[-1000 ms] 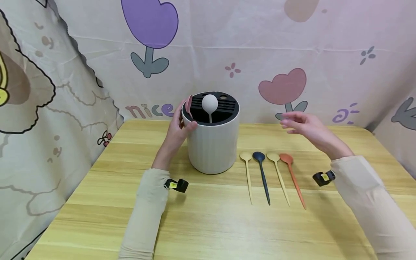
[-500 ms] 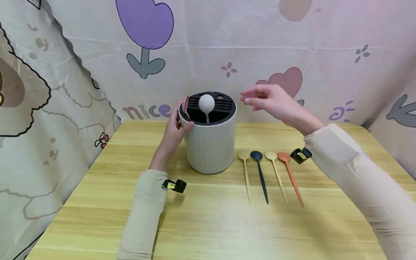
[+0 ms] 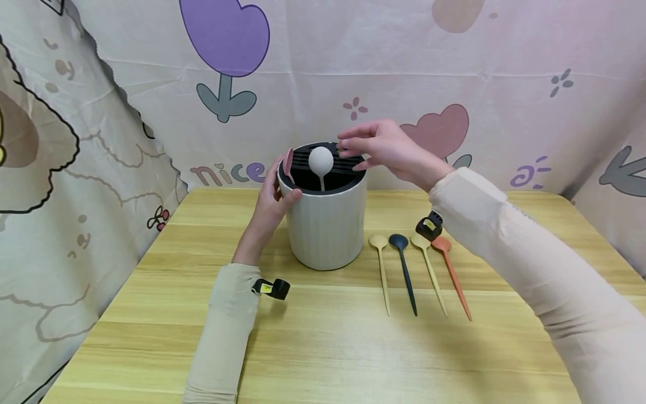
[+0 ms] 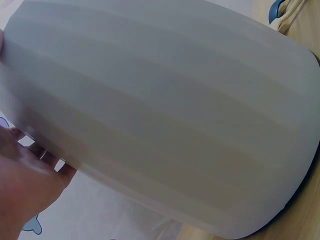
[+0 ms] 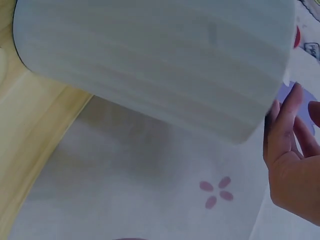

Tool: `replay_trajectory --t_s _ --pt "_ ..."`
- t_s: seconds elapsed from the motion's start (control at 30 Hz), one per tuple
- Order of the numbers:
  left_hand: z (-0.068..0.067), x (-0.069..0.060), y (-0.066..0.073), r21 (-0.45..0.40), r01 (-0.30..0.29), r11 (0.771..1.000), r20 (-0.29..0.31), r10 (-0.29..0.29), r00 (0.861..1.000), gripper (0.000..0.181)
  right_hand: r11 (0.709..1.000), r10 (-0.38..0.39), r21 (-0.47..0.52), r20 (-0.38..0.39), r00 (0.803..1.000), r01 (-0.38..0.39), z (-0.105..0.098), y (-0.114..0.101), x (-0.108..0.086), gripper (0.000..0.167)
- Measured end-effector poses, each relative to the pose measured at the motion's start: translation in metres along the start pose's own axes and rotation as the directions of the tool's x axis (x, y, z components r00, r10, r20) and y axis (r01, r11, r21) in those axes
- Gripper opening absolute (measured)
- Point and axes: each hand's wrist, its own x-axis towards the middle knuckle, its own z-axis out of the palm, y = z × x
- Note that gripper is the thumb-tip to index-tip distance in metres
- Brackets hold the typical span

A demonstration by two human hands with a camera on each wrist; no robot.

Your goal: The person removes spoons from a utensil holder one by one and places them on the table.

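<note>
Left hand [image 3: 272, 199] grips canister [image 3: 327, 233] on wooden table [image 3: 323, 348] before flowered cloth [image 3: 323, 50].

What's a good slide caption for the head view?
Left hand grips white holder; right hand near its top; four spoons alongside.

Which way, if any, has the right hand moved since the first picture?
Yes: left. The right hand moved past the pink flower toward the container.

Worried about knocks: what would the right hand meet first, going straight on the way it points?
Probably the white spoon standing in the canister, ahead of the right hand in the head view; depth is unclear, so the hand might pass behind.
</note>
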Motion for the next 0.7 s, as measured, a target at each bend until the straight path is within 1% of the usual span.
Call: replay_trajectory --t_s 0.17,0.33,0.4,0.57,0.7 --pt "0.000 0.001 0.000 -0.013 -0.001 1.000 0.002 0.001 1.000 0.123 0.999 0.038 -0.001 -0.005 0.999 -0.038 0.011 -0.002 0.009 0.034" --pt "0.001 0.000 0.000 -0.009 0.003 1.000 0.002 -0.003 1.000 0.122 0.994 0.095 -0.059 -0.038 0.995 -0.097 0.018 -0.008 0.011 0.030" --pt "0.001 0.000 0.001 -0.013 0.004 1.000 0.005 -0.003 1.000 0.122 0.990 0.109 -0.090 -0.039 0.993 -0.112 0.019 -0.010 0.012 0.030" --pt "0.001 0.000 0.002 -0.020 0.007 1.000 0.011 -0.006 1.000 0.121 0.982 0.106 -0.155 -0.014 0.994 -0.107 0.022 -0.011 0.014 0.033" --pt "-0.001 -0.002 0.001 -0.010 0.010 1.000 0.012 -0.010 1.000 0.120 0.981 0.093 -0.170 -0.005 0.996 -0.092 0.024 -0.009 0.014 0.033"
